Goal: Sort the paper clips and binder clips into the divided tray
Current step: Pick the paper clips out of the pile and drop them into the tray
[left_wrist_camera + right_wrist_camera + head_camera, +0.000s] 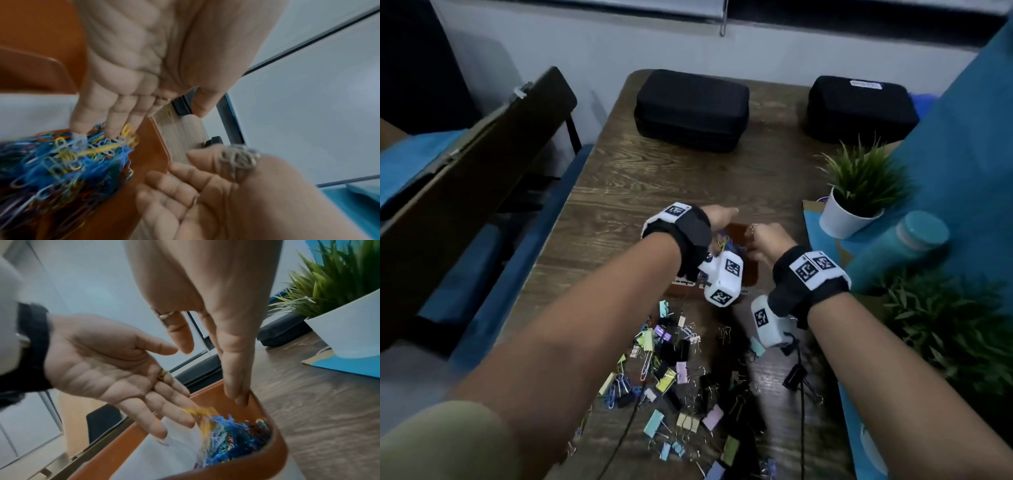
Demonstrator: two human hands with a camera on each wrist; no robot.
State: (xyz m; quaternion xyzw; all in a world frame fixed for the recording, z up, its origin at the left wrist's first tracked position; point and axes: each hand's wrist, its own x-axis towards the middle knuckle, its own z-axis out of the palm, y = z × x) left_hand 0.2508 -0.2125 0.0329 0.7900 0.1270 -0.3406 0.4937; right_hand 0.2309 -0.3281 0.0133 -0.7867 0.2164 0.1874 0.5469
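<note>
An orange-brown tray (750, 276) sits mid-table, with a heap of coloured paper clips (236, 433) in its far corner. My left hand (115, 374) hovers open over the tray, palm up, and blurred yellow paper clips (201, 412) are leaving its fingertips above the heap. My right hand (232, 353) points straight fingers down, one fingertip touching the inside of the tray rim (275, 459), and holds nothing. A loose pile of pastel and black binder clips mixed with paper clips (681, 370) lies on the table in front of the tray. The wrists hide most of the tray in the head view.
Two black zip cases (691, 109) (859, 109) stand at the table's far end. A white potted plant (856, 202), a teal bottle (904, 250) and more greenery (945, 329) crowd the right side. A black cable (801, 394) runs across the pile. A chair stands at the left.
</note>
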